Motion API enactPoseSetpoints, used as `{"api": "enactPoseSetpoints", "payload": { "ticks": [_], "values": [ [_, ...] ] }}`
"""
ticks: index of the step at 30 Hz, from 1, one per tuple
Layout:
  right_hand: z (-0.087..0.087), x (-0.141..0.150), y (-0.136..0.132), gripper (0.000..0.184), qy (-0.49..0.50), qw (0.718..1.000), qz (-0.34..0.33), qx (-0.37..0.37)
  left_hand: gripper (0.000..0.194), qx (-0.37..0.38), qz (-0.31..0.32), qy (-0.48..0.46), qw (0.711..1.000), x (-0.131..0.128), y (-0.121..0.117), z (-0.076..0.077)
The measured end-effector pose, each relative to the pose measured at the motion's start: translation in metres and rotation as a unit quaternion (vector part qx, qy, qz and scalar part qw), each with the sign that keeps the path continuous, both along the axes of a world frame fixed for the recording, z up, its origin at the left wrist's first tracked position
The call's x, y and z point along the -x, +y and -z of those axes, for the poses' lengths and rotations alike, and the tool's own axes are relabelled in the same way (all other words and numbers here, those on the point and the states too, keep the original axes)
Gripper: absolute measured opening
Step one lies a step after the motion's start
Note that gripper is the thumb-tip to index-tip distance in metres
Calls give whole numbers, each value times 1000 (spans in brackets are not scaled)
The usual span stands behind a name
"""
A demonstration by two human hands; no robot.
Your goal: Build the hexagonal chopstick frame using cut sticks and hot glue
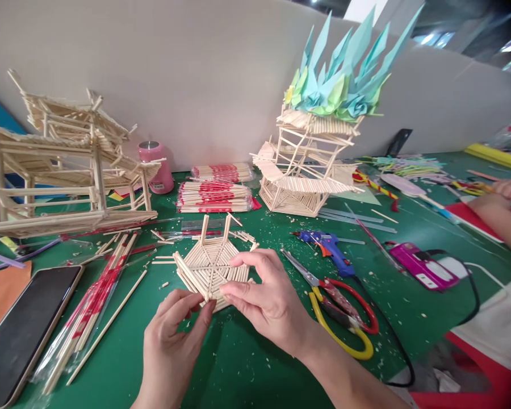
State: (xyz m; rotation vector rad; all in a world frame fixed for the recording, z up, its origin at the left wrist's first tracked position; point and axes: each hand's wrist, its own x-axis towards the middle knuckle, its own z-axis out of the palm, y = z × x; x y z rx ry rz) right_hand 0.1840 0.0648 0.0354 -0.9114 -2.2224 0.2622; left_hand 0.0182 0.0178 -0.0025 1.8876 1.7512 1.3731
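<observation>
A small hexagonal base [215,258] of glued wooden sticks lies on the green table in front of me, with short upright posts at some of its corners. My left hand [172,326] pinches its near corner, where a short stick end [208,295] shows between thumb and forefinger. Over the right part of the base is my right hand [268,289], its thumb and forefinger apart and the fingertips close to the surface. Whether they touch it I cannot tell. Right of this hand lie large scissors [344,318] with red and yellow handles and a blue glue gun [330,250].
Stick pavilions stand at the left [68,170] and back, the back one [310,170] topped with folded blue paper. Packs of sticks [215,196], a pink bottle [155,167], a phone [34,324] and a magenta power strip [423,266] surround the base. A person's arm [506,210] rests far right.
</observation>
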Motion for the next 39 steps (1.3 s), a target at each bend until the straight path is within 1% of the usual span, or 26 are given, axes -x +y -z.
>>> {"api": "enactPoseSetpoints", "payload": {
  "ticks": [6, 8, 10, 11, 14, 17, 18, 21, 25, 30, 34, 36, 39],
  "values": [
    [3, 1, 1, 14, 10, 1000, -4, -1, 13, -14, 7, 48, 999, 4, -2, 1],
    [3, 0, 0, 20, 7, 1000, 0, 6, 16, -3, 8, 78, 997, 10, -6, 1],
    [3, -2, -1, 31, 8, 1000, 2, 16, 18, -6, 3, 110, 994, 15, -11, 1],
    [4, -5, -2, 37, 12, 1000, 3, 22, 19, -16, -3, 128, 992, 16, -14, -1],
    [9, -15, -7, 51, 46, 997, 26, 61, 20, -84, -15, 170, 982, 16, -17, -12],
    [19, -25, -13, 55, 98, 985, 69, 127, 21, -137, 28, 231, 963, 8, -11, -26],
    [22, -27, -14, 53, 114, 979, 80, 149, 22, -149, 46, 263, 952, 4, -7, -29],
    [29, -29, -17, 40, 147, 964, 88, 203, 23, -171, 66, 338, 923, -6, 5, -35],
    [32, -23, -14, 24, 186, 953, 47, 234, 21, -156, 95, 384, 905, -13, 16, -35],
    [34, -19, -8, 16, 217, 945, 25, 242, 12, -117, 117, 396, 903, -16, 22, -41],
    [36, -18, -7, 10, 222, 945, 22, 241, 20, -122, 113, 378, 911, -22, 25, -47],
    [37, -18, -7, 9, 220, 944, 21, 245, 18, -129, 113, 374, 912, -23, 25, -47],
    [37, -18, -7, 9, 221, 943, 20, 247, 10, -124, 140, 391, 901, -19, 26, -44]
  ]
}}
